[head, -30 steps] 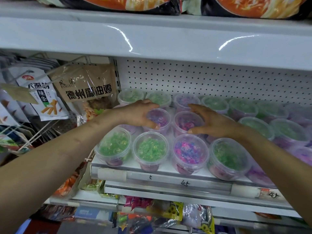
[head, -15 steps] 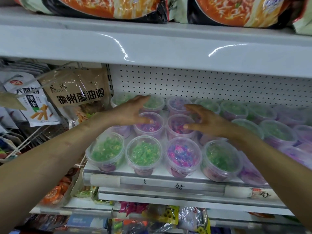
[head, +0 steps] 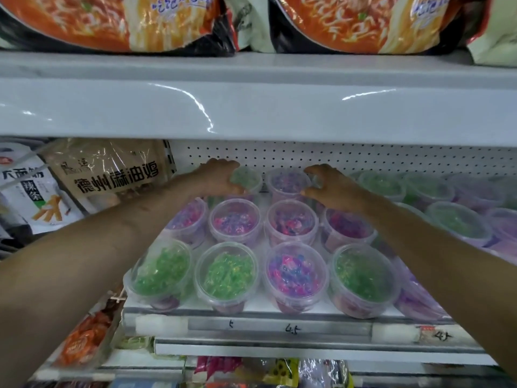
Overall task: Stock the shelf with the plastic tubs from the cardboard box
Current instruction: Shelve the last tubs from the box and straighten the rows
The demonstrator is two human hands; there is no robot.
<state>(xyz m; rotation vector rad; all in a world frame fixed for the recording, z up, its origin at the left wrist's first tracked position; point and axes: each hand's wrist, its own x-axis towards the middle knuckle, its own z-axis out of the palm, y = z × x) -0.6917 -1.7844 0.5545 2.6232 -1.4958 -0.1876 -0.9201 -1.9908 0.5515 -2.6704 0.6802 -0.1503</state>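
Several clear plastic tubs of green or pink-purple sweets stand in rows on the white shelf (head: 279, 310). My left hand (head: 216, 179) reaches to the back row, its fingers and thumb curled round a green tub (head: 247, 177). My right hand (head: 331, 189) is also at the back row and curls round another tub (head: 317, 179), which it mostly hides. A purple tub (head: 288, 182) stands between the two hands. Both forearms stretch over the front rows. The cardboard box is out of view.
The upper shelf's thick front edge (head: 251, 107) hangs low over the tubs, with noodle bags (head: 167, 21) on top. Snack bags (head: 112, 175) hang at the left. Pegboard (head: 363, 158) closes the back. More tubs (head: 458, 219) fill the right side.
Both hands have moved from the middle row back to the rear row and curled round tubs there. The view has tilted up, so the shelf sits lower in frame.
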